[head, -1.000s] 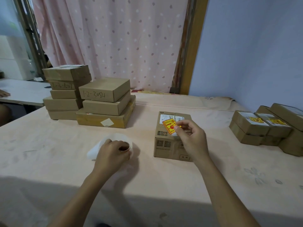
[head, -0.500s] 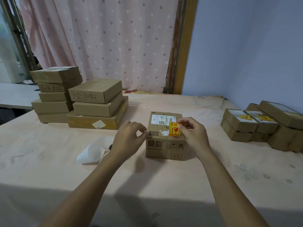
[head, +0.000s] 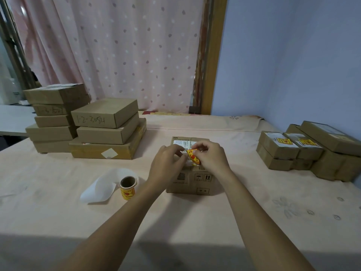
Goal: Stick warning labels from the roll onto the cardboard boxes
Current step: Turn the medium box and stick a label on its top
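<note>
**Two hands on one sticker, right over the little box**

Both hands are up over the top of the small brown cardboard box (head: 192, 182) in the middle of the pinkish cloth-covered desk (head: 58, 202). The right hand (head: 212, 159) has its fingers pinched narrow on the upper right edge of a yellow-and-red warning label (head: 194, 156). The left hand (head: 168, 163) has thumb and forefinger nipped in at the label's left edge, where a bit of white paper shows. The label sits tilted, just over the box's white shipping slip; can't tell if it's touching the cardboard.

The small roll of yellow labels on a brown card core (head: 128, 187) stands on the desk left of the box, with its white backing strip (head: 101, 189) curled out beside it. Plain brown boxes (head: 106, 130) are stacked at back left. Brown boxes with yellow labels on top (head: 279, 147) are piled on the right.
</note>
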{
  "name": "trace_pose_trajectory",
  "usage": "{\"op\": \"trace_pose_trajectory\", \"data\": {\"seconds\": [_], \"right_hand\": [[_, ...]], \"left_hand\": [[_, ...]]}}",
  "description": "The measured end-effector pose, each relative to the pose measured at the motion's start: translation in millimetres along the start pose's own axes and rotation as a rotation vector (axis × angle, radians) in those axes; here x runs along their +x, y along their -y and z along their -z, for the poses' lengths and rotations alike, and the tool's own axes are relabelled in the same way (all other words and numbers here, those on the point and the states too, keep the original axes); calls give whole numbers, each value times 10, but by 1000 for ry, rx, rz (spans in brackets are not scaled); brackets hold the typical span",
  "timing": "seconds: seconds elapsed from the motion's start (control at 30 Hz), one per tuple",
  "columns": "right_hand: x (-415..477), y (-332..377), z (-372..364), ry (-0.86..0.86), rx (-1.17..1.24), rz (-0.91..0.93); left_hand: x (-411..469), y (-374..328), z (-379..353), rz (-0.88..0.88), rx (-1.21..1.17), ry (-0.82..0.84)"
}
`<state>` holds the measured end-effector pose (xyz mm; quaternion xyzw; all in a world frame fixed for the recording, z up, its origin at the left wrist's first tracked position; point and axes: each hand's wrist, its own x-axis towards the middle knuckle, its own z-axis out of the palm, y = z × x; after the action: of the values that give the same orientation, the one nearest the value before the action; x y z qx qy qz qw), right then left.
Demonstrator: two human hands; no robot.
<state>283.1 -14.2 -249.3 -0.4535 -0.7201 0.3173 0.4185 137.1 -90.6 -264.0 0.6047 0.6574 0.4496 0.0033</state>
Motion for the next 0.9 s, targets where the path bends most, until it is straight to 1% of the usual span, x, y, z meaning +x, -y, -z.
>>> {"op": "trace_pose_trajectory", "data": {"seconds": [0.17, 0.27, 0.33, 0.43, 0.5, 0.73, 0.83, 0.9], "right_hand": [[-17, -35, -14, 2, -86, 11], [-29, -67, -59, -18, -95, 21], [-25, -77, -72, -25, -123, 29], [-34, -93, -74, -19, -184, 50], [-46, -102, -81, -18, -226, 65], [-91, -157, -52, -31, -494, 203], [-120, -200, -16, -29, -498, 222], [-134, -229, 10, -27, -499, 220]], "left_hand": [[-8, 52, -25, 68, -21, -26], [-2, 90, -42, 16, 5, -52], [2, 95, -63, -38, 52, -29], [-7, 106, -80, -47, 69, 1], [-13, 120, -83, -48, 75, -13], [-53, 186, -90, -77, 121, -19], [-75, 223, -81, -30, 86, -9], [-95, 257, -82, 44, -18, -32]]}}
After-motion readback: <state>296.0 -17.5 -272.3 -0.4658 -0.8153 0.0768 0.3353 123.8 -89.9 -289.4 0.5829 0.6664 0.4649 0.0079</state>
